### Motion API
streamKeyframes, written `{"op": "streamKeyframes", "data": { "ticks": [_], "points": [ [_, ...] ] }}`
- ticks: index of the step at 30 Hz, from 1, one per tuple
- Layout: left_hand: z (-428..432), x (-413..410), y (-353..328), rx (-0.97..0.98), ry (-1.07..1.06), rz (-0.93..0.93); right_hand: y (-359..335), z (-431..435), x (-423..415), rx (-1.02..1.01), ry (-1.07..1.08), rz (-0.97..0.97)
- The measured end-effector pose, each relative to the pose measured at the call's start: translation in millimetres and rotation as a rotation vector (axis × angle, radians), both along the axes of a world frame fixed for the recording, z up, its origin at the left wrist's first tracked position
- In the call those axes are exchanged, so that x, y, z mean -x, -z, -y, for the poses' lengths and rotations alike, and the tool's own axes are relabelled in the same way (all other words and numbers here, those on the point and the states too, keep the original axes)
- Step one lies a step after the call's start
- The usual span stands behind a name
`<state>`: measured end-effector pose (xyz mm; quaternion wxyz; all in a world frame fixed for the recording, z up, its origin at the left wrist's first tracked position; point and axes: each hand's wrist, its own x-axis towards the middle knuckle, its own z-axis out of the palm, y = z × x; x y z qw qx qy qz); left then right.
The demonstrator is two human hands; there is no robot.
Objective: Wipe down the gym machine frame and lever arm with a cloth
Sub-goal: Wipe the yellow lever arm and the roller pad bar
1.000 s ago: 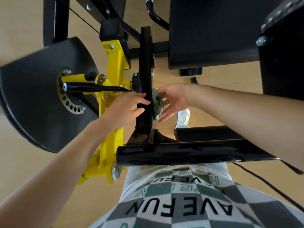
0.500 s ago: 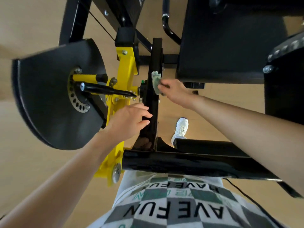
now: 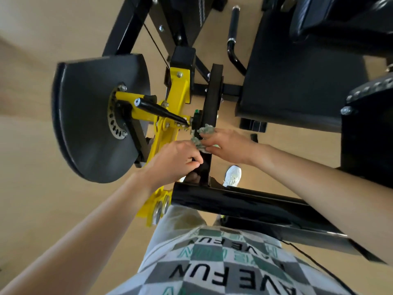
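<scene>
A glossy black upright bar of the gym machine rises from a black cross tube close to my body. A crumpled pale green cloth is pressed onto the bar about halfway up. My right hand holds the cloth against the bar's right and front face. Just below it, my left hand grips the bar's left edge with its fingers curled around it. The yellow lever arm with a black handle runs alongside on the left.
A large black cam plate with a ring of holes sits left of the yellow arm. A black seat pad and further black frame parts fill the upper right. A white shoe stands on the tan floor beneath.
My right hand has slid the cloth down the black bar from its higher spot half a second ago, close to my left hand. The view has shifted to take in more of the machine.
</scene>
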<state>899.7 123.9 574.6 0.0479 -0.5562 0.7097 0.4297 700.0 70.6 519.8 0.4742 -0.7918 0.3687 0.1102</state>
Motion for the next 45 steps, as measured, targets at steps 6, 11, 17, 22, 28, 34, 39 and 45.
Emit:
{"op": "streamKeyframes", "data": {
  "ticks": [6,11,17,22,28,34,39,45],
  "points": [
    [-21.5,-21.8,-30.7,0.243,-0.448,-0.074,8.7,28.8,-30.9,0.078,0.147,-0.194],
    [-14.6,-40.3,-52.8,0.543,-0.852,-0.198,-5.5,34.9,-48.8,-0.164,0.669,-0.016],
    [22.7,-50.4,-53.8,0.559,-0.804,-0.195,-31.5,27.5,-86.8,-0.489,0.891,0.14],
    [31.6,-63.2,-51.4,0.544,-0.768,-0.213,-68.4,24.8,-92.6,-0.415,0.932,0.241],
    [35.2,-72.9,-48.4,0.512,-0.747,-0.301,-96.0,28.8,-97.3,-0.257,0.882,0.271],
    [34.7,-78.9,-43.2,0.493,-0.719,-0.359,-77.6,26.1,-106.9,-0.228,0.742,-0.061],
    [32.4,-86.9,-42.1,0.445,-0.673,-0.37,-109.1,13.7,-122.9,-0.166,0.733,-0.122],
    [-4.6,-119.1,-51.4,0.276,-0.554,-0.508,-162.5,-42.2,-147.1,0.006,0.479,-0.032]
  ]
}}
